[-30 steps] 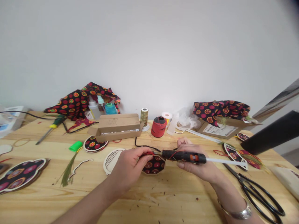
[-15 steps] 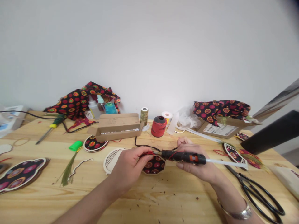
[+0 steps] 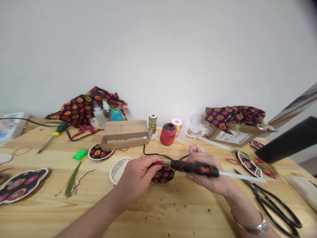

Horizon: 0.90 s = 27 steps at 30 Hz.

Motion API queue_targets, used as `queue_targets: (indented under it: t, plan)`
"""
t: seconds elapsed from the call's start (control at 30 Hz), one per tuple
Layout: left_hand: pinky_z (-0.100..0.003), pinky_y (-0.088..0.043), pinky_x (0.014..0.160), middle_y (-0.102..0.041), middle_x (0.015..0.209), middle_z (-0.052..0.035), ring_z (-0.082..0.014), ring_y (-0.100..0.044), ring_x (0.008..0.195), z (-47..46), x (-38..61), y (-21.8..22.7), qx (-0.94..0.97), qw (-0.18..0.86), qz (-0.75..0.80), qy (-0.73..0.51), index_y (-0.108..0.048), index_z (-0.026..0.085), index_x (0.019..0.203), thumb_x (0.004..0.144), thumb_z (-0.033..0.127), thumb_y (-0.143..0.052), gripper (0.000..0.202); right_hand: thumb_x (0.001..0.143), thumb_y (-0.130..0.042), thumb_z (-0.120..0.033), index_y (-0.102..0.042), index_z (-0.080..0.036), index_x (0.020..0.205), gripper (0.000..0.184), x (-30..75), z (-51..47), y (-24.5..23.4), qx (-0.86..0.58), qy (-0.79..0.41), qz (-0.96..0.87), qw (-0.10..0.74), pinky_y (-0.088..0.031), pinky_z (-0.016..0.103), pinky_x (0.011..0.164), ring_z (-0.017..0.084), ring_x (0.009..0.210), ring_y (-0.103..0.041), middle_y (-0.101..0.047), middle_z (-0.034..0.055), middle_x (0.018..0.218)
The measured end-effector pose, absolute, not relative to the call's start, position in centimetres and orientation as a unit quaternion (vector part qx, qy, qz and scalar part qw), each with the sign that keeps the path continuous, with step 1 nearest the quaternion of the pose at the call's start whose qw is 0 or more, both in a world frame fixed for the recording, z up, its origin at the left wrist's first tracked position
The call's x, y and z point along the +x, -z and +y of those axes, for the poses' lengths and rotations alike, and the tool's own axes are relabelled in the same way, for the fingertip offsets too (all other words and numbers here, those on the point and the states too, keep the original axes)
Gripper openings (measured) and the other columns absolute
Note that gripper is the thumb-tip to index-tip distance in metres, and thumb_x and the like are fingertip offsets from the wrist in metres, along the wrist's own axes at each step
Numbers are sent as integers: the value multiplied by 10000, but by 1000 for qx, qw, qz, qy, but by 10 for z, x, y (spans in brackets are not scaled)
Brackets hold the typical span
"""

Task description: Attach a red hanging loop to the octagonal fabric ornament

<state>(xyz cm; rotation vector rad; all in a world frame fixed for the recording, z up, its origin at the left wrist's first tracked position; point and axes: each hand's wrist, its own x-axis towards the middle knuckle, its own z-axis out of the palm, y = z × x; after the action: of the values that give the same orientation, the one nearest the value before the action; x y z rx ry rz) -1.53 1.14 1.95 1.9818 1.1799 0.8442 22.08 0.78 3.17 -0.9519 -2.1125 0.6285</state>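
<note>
My right hand (image 3: 210, 175) is wrapped round a black glue gun (image 3: 195, 167) with a long translucent glue stick (image 3: 242, 177) running out of its back. The gun's metal nozzle points left, close to my left fingertips. My left hand (image 3: 138, 173) is closed in a pinch on a bit of red cord (image 3: 158, 163) at the upper edge of an octagonal piece (image 3: 162, 175) covered in dark patterned fabric. My fingers hide part of this piece. A pale round wooden cutout (image 3: 119, 170) lies partly behind my left hand.
Large black scissors (image 3: 269, 201) lie at the right. Behind my hands stand a red thread spool (image 3: 168, 134), an olive thread spool (image 3: 153, 124) and a cardboard box (image 3: 126, 137). A screwdriver (image 3: 53, 138), a green tassel (image 3: 74, 178) and fabric-covered ornaments (image 3: 24, 185) lie at the left.
The back end of the glue stick has dipped slightly and extends a little further right. Both hands keep nearly the same place and hold.
</note>
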Motion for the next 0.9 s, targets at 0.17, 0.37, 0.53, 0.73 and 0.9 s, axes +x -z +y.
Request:
queue_targets:
  t: [0.17, 0.37, 0.53, 0.73, 0.9]
  plan:
    - [-225, -467, 646, -731, 806, 42, -143, -646, 704, 12, -16, -20, 764, 330, 453, -319, -686, 255, 917, 860, 230, -489, 207, 736, -639, -287, -626, -207, 743, 82, 221, 8, -31, -371, -237, -825, 355, -400, 393, 749, 215, 762, -457, -557, 29, 627]
    - [-225, -482, 647, -731, 811, 39, -149, -650, 722, 11, -16, -19, 757, 340, 451, -327, -690, 256, 918, 862, 240, -484, 214, 736, -637, -303, -618, -213, 745, 93, 223, 10, -31, -363, -239, -823, 366, -401, 396, 754, 208, 749, -451, -546, 20, 625]
    - [-206, -483, 630, -717, 768, 50, -129, -638, 679, 10, -15, -16, 748, 338, 459, -339, -684, 246, 869, 853, 235, -506, 180, 737, -628, -303, -631, -209, 752, 95, 221, 9, -31, -365, -243, -821, 367, -398, 405, 755, 207, 739, -445, -547, 23, 620]
    - [-225, -498, 638, -730, 778, 39, -140, -655, 682, 12, -14, -15, 740, 335, 475, -338, -681, 244, 894, 840, 236, -523, 167, 728, -638, -266, -625, -206, 739, 63, 221, 8, -32, -365, -241, -821, 366, -404, 391, 741, 213, 765, -452, -563, 28, 626]
    - [-242, -511, 708, -746, 895, 33, -153, -676, 774, 11, -16, -11, 731, 334, 479, -353, -646, 269, 1035, 840, 243, -536, 225, 740, -630, -286, -644, -211, 776, 84, 222, 9, -31, -366, -232, -825, 363, -395, 402, 766, 216, 761, -460, -557, 28, 619]
